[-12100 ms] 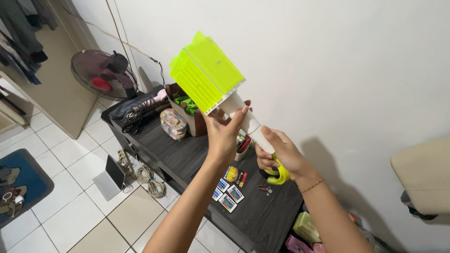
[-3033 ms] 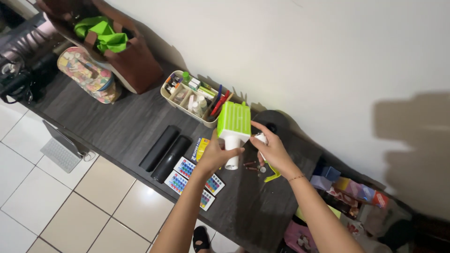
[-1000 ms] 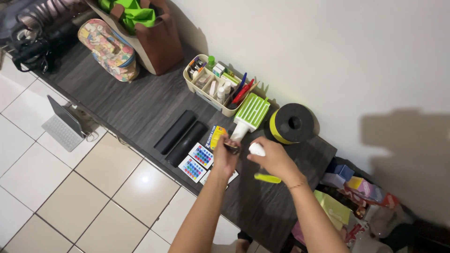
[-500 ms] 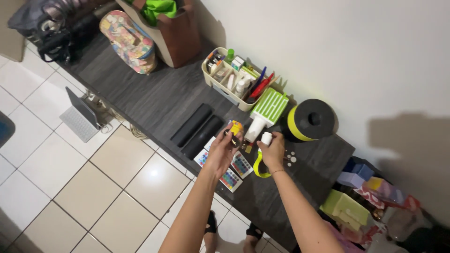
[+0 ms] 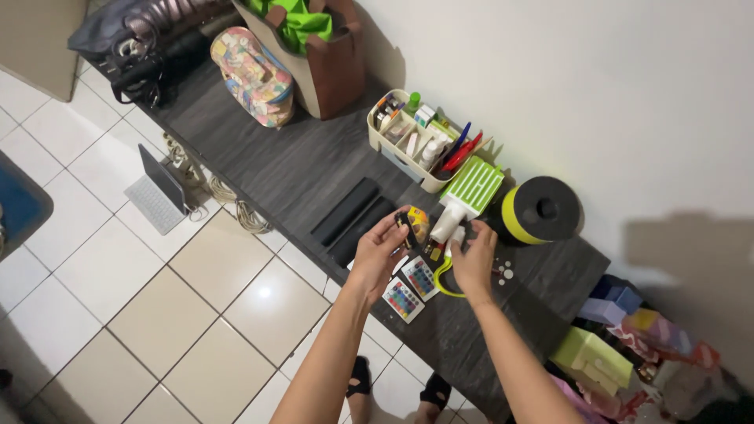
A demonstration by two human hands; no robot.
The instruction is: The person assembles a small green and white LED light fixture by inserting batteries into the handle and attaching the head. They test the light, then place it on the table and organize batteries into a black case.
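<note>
The left hand [image 5: 375, 253] closes its fingers on a small yellow and dark object [image 5: 413, 223], held just above the dark wooden table [image 5: 275, 165]; what the object is cannot be told at this size. The right hand [image 5: 473, 259] curls narrowly about the base of the white handle of a green and white slatted lamp-like thing [image 5: 465, 192], which already lies flat on the table toward the wall edge; a yellow-green cord loop [image 5: 441, 279] touches this hand from below. So the green thing looks set down, and both hands have yet to let go. Just below the hands, near the front edge, lie 2 small remote cards with coloured buttons [image 5: 411, 287]; left of them 2 black bars [image 5: 353, 220]; by the wall, a cream organiser tray [image 5: 416, 141] and a black and yellow tape roll [image 5: 540, 209].
</note>
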